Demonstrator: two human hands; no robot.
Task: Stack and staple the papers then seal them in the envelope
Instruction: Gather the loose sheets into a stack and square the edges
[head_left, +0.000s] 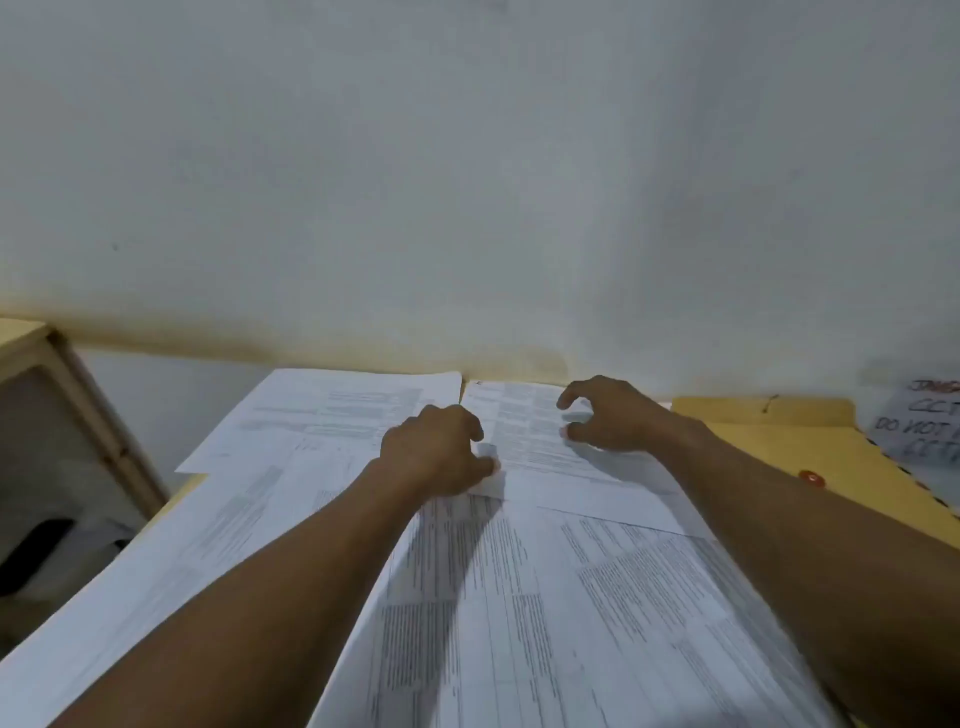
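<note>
Paper (571, 597) covers most of a yellowish desk (179, 496) pushed against a pale, bare wall (467, 182), with a brownish stain running along the join. Left of the desk stands a light wooden shelf unit (67, 384), and at the far right a handwritten note (924, 426) lies or leans at the wall; its words are cut off. The printed sheets lie loose and overlapping at different angles, not squared into a stack. Both bare forearms reach forward over them. The left hand (436, 452) is curled, knuckles up, its thumb and fingers pinching the edge of a sheet near the middle of the spread. The right hand (613, 415) is arched with fingers spread, its fingertips resting on a far sheet (519, 431) close to the wall, holding nothing. Just beside that hand, on the right, a tan envelope (779, 431) lies flat on the desk with a red button clasp (811, 478); whether anything is inside cannot be told.
</note>
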